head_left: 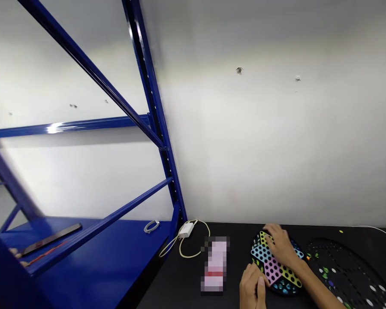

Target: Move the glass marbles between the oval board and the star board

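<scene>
A round Chinese checkers board (271,270) lies on the black table, its star of yellow, blue and pink points dotted with holes. At its lower left rim is my left hand (253,286), its fingers curled together and the thumb alongside; whatever they may grip is hidden. My right hand (280,245) reaches over the board's upper part, fingers bent and somewhat apart, fingertips on or just above the surface. No piece shows in it. Blue and green shapes fill the board's dark edge between the star's points.
Right of the board lies a dark round board or lid (344,270) with small white and green pieces. A pixelated pink-white item (216,266) lies to the left, near a white adapter with cable (186,230). Blue shelving (116,257) stands at the left; a white wall rises behind.
</scene>
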Demonstrator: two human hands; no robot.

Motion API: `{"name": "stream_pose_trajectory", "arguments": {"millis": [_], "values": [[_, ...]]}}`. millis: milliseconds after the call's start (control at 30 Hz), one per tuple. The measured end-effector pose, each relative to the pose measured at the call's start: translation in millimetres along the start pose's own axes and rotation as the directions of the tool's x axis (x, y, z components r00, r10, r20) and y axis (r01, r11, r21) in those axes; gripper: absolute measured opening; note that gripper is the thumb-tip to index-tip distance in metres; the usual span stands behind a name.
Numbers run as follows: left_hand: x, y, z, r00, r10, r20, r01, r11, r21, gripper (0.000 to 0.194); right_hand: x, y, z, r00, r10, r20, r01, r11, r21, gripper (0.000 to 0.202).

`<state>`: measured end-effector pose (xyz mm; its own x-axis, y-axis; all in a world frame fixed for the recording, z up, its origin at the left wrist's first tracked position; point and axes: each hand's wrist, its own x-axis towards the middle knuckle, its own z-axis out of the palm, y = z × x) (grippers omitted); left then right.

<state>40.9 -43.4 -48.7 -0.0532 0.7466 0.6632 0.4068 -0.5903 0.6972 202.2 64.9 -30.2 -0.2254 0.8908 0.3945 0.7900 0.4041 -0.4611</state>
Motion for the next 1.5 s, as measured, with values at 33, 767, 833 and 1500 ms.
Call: {"name": "stream_pose_trajectory", "arguments": {"millis": [33,767,833,1500], "values": [[1,3,-2.2,1.000,-0.005,0.018,0.005,1.000,0.004,0.059,-7,15,-12,0.997,0.070,-0.033,-0.069,0.997,0.029,0.034],[10,13,-12.3,0.987,0.009,0.163,-0.007,1.000,-0.012,0.052,-82,95,-85,0.977,0.120,0.175,-0.077,0.969,-0.234,0.032],[10,11,-10.4,0.991,-0.002,0.134,0.004,1.000,-0.015,0.053,-82,93,-85,0.984,0.105,0.142,-0.070,0.970,-0.231,0.027],[9,13,-8.2,0.996,0.038,0.075,-0.038,0.999,-0.010,0.052,-109,84,-89,0.993,0.039,0.111,-0.021,0.987,-0.159,0.017]]}}
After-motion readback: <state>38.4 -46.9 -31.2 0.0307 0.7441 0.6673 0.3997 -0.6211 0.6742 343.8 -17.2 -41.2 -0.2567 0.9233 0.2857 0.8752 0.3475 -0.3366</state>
